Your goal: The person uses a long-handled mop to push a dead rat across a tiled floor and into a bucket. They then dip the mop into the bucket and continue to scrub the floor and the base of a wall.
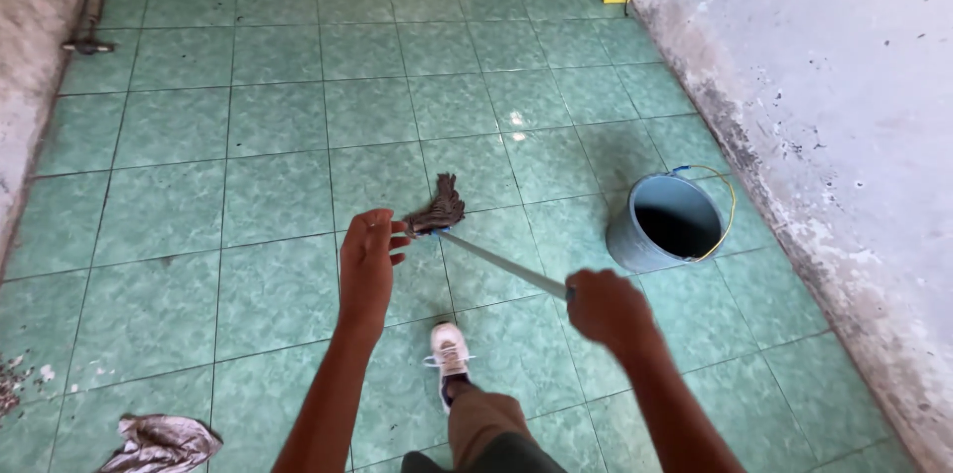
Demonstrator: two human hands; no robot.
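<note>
**Green tiles, a mop in two hands**

Green floor tiles (pixel 278 126) spread out on every side of both hands, running up to a worn grey wall (pixel 844 86) well off beyond the right hand (pixel 608 310). Just past that hand, toward the wall, stands a blue-grey bucket (pixel 667 223) with a thin yellow handle, upright, its inside dark.

Between the hands runs the mop (pixel 467 240): the right hand is clenched around the metal handle, which slants up and away to the brown stringy head. The left hand (pixel 367 260) reaches that head with fingers loosely spread, fingertips touching or just beside the strings; whether it truly grips them cannot be told.

Below both hands, a white shoe (pixel 449 348) rests on a tile. Far down and to the left of the left hand lies a crumpled grey rag (pixel 159 441).
</note>
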